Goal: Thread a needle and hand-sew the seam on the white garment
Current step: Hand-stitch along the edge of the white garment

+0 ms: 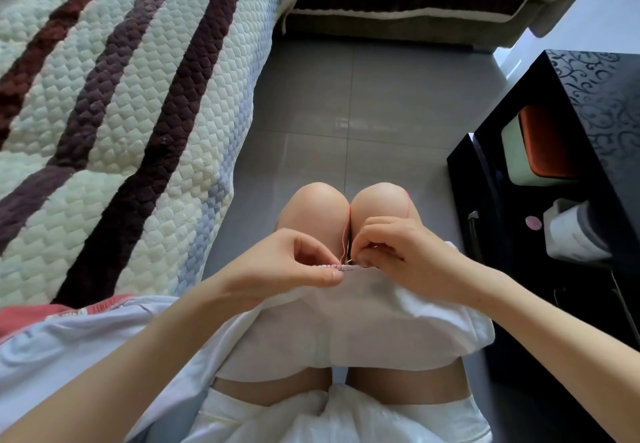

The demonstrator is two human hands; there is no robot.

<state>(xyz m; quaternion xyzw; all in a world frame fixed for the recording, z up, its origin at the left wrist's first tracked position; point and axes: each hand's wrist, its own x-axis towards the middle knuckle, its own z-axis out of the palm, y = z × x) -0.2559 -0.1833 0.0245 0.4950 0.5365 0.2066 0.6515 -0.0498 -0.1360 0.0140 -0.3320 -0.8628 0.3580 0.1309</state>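
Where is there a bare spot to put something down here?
The grey floor is bare between the striped quilt and the black cabinet, beyond the knees. Nearer it is crowded: the white garment lies spread there, the left hand pinches its seam, and the right hand pinches the needle with pink thread.

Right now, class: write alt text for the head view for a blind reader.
On a person's lap, the left hand pinches the stitched seam of a white fabric garment while the right hand pinches a thin needle trailing pink thread over bare knees.
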